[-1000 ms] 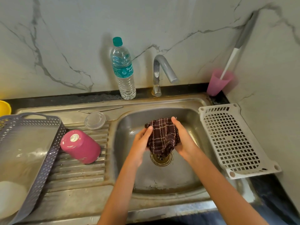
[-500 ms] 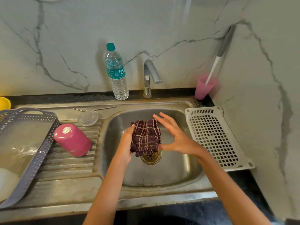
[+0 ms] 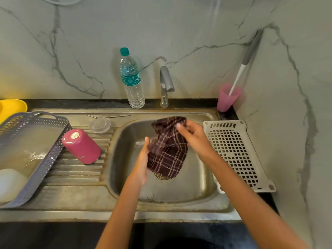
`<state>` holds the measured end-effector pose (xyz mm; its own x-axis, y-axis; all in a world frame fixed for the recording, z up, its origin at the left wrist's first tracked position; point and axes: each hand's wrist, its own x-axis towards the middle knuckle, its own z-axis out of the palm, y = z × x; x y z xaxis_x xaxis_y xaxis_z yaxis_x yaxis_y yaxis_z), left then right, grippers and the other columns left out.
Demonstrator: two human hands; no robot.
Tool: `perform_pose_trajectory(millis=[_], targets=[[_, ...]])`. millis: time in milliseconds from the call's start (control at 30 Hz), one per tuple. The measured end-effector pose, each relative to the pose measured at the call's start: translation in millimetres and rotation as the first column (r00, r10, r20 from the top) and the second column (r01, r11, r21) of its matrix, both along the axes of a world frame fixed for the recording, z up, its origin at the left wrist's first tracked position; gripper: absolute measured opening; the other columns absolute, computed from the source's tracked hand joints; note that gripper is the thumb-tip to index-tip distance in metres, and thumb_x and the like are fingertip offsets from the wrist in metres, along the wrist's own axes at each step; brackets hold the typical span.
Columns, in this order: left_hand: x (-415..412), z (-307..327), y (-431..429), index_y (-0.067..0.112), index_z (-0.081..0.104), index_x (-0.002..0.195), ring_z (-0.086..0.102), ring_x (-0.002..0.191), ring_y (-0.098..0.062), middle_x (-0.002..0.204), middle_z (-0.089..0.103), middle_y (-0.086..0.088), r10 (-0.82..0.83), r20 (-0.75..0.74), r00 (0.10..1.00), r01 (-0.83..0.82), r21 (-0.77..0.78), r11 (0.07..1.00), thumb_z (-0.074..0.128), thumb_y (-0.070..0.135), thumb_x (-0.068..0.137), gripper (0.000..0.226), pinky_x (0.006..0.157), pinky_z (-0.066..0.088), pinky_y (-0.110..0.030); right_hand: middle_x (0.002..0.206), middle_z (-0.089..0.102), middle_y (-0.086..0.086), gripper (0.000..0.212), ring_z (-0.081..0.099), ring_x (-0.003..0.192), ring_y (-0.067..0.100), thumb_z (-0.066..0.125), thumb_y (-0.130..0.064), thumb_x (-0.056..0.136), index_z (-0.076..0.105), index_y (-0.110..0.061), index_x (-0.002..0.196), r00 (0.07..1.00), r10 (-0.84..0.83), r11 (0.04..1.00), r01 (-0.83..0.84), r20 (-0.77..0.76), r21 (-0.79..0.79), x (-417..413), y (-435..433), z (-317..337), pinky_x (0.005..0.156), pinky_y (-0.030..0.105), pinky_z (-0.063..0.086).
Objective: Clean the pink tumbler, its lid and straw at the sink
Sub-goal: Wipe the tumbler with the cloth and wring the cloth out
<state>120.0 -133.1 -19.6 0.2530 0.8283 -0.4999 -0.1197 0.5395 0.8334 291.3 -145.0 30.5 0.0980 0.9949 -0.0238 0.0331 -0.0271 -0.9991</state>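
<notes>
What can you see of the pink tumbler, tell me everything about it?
The pink tumbler is a matte-looking cylinder standing mouth down on the sink's ribbed drainboard, its base up with a round pale sticker. White markings sit near its lower rim. Nobody holds it; the grey basket is close beside it.

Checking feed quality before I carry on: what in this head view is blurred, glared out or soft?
Head view: the left hand and the cloth beside it are motion-blurred, while the right hand pinching the cloth is sharper. Head view: glare whitens the floor of the basket. Head view: the cup in the corner looks soft-edged, and the tumbler reads sharp.
</notes>
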Motion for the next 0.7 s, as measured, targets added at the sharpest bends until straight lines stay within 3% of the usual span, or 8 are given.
perform_pose_trajectory(millis=[133, 233, 300, 400, 467, 533, 600, 700], targets=[[3.6, 0.8, -12.0, 0.029, 0.058, 0.128, 0.063, 0.115, -0.014, 0.122, 0.068, 0.004, -0.044, 0.040, 0.998, 0.042, 0.064, 0.997, 0.031, 0.075, 0.087, 0.068, 0.108, 0.040, -0.046, 0.101, 0.074, 0.008, 0.026, 0.071, 0.093, 0.020, 0.061, -0.030, 0.093, 0.066, -0.009, 0.108, 0.942, -0.150, 0.967, 0.076, -0.301, -0.243, 3.8, 10.8, 2.1, 0.082, 0.030, 0.055], [3.5, -2.8, -18.0, 0.033, 0.052, 0.135, 0.055, 0.126, -0.017, 0.133, 0.062, 0.005, -0.084, 0.051, 0.995, 0.078, 0.108, 0.991, 0.045, 0.090, 0.065, 0.091, 0.113, 0.034, -0.049, 0.102, 0.073, 0.011, 0.033, 0.071, 0.096, 0.024, 0.065, -0.029, 0.090, 0.066, -0.004, 0.112, 0.912, -0.223, 0.930, 0.094, -0.345, -0.354, 3.5, 14.9, -0.6, 0.081, 0.033, 0.056], [1.6, -6.7, -19.2, 0.030, 0.053, 0.133, 0.058, 0.122, -0.015, 0.130, 0.064, 0.004, -0.142, 0.062, 0.988, 0.136, 0.093, 0.986, 0.053, 0.094, 0.051, 0.104, 0.108, 0.041, -0.043, 0.101, 0.074, 0.011, 0.030, 0.071, 0.094, 0.024, 0.066, -0.028, 0.090, 0.067, -0.005, 0.111, 0.902, -0.272, 0.901, 0.116, -0.335, -0.419, 4.4, 17.5, -1.7, 0.078, 0.033, 0.057], [4.3, 0.2, -18.3, 0.026, 0.061, 0.119, 0.068, 0.104, -0.010, 0.116, 0.071, 0.003, -0.185, 0.044, 0.982, 0.181, 0.097, 0.979, 0.060, 0.071, 0.069, 0.067, 0.089, 0.050, -0.029, 0.098, 0.074, 0.009, 0.029, 0.071, 0.091, 0.022, 0.065, -0.030, 0.090, 0.066, -0.008, 0.109, 0.879, -0.303, 0.864, 0.091, -0.368, -0.495, 9.9, 19.8, -2.1, 0.078, 0.034, 0.056], [6.6, 5.0, -14.0, 0.021, 0.064, 0.118, 0.068, 0.105, -0.015, 0.112, 0.073, 0.001, -0.161, 0.007, 0.987, 0.159, 0.119, 0.980, 0.057, 0.051, 0.085, 0.046, 0.091, 0.050, -0.031, 0.100, 0.073, 0.008, 0.037, 0.069, 0.095, 0.022, 0.067, -0.036, 0.088, 0.063, -0.009, 0.113, 0.883, -0.240, 0.881, 0.022, -0.404, -0.473, 13.1, 17.1, -3.5, 0.086, 0.035, 0.054], [6.4, 7.6, -9.7, 0.016, 0.066, 0.119, 0.068, 0.105, -0.019, 0.112, 0.073, -0.005, -0.099, -0.008, 0.995, 0.099, 0.134, 0.986, 0.056, 0.047, 0.091, 0.042, 0.094, 0.051, -0.037, 0.118, 0.065, 0.011, 0.070, 0.065, 0.104, 0.025, 0.076, -0.040, 0.078, 0.046, -0.012, 0.135, 0.913, -0.166, 0.898, -0.017, -0.374, -0.440, 13.9, 13.5, -12.6, 0.091, 0.038, 0.053], [3.8, 5.8, -4.9, 0.013, 0.067, 0.116, 0.070, 0.100, -0.021, 0.108, 0.073, -0.009, -0.008, -0.010, 1.000, 0.009, 0.101, 0.995, 0.058, 0.048, 0.091, 0.044, 0.090, 0.054, -0.039, 0.134, 0.051, 0.011, 0.097, 0.060, 0.112, 0.025, 0.081, -0.043, 0.070, 0.023, -0.033, 0.146, 0.953, -0.104, 0.893, -0.038, -0.286, -0.448, 13.5, 9.1, -25.4, 0.096, 0.043, 0.051], [-1.0, 4.5, 0.0, 0.011, 0.067, 0.114, 0.072, 0.095, -0.022, 0.102, 0.075, -0.009, -0.004, -0.037, 0.999, 0.006, 0.076, 0.997, 0.057, 0.049, 0.092, 0.045, 0.082, 0.057, -0.037, 0.131, 0.056, 0.003, 0.095, 0.058, 0.116, 0.021, 0.078, -0.061, 0.065, 0.022, -0.048, 0.141, 0.990, 0.051, 0.875, -0.108, -0.133, -0.471, 8.1, 1.3, -32.0, 0.097, 0.046, 0.050]])
